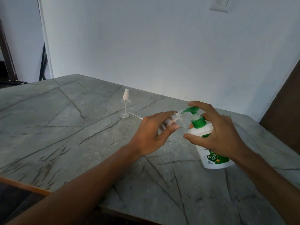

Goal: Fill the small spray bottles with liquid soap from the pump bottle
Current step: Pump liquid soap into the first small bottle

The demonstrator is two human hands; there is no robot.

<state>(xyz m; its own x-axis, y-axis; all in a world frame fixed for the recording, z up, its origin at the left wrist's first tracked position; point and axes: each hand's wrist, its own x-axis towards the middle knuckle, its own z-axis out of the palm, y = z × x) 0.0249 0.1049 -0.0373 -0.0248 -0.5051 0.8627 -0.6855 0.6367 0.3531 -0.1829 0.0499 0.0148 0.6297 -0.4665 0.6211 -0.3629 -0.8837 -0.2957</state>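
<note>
Green nozzle (187, 110) of the pump bottle (212, 161) meets the clear spray bottle (174, 118) gripped in my left hand (154, 132); my right hand (217, 132) clasps the pump bottle, forefinger atop.

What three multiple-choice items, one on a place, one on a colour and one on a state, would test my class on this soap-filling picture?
1. Where does the capped spray bottle stand?
A) on the table, beyond the left hand
B) on the floor
C) on a shelf

2. What colour is the pump head?
A) red
B) green
C) blue

3. How is the held spray bottle?
A) capped and upright
B) uncapped, tilted, mouth at the pump spout
C) lying on the table

Key:
1 A: it stands upright on the table, farther off.
2 B: the head is green.
3 B: the left hand holds its open neck at the spout.
</note>
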